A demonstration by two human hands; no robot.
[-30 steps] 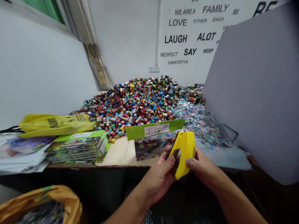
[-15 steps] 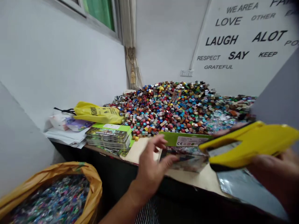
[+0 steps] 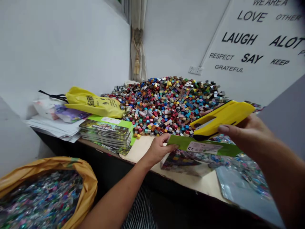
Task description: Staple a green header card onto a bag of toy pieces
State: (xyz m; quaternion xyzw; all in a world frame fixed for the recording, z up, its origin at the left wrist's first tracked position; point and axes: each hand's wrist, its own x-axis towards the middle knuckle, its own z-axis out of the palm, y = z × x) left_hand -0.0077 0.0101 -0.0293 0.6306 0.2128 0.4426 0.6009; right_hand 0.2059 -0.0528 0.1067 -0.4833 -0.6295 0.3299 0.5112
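Observation:
My right hand (image 3: pixel 247 133) holds a yellow handheld stapler (image 3: pixel 220 117) up at the right, just above a green card header (image 3: pixel 202 147). The card tops a see-through package of small coloured blocks (image 3: pixel 181 164), which lies tilted on the cream board (image 3: pixel 140 152). My left hand (image 3: pixel 159 149) grips the card's left end, with the fingers partly hiding that corner. The stapler's lower tip is close above the card, and I cannot tell whether they touch.
Behind the package rises a large heap of small multicoloured cubes (image 3: pixel 164 105). To the left lie a stack of green-edged booklets (image 3: pixel 106 133), a yellow plastic bag (image 3: pixel 92 105) and loose papers (image 3: pixel 54 125). An orange sack (image 3: pixel 89 184) of shiny packets stands below the table edge.
The stapler has gone from both hands to my right hand and risen over the card. My left hand has moved onto the card's left end, and the view has swung left.

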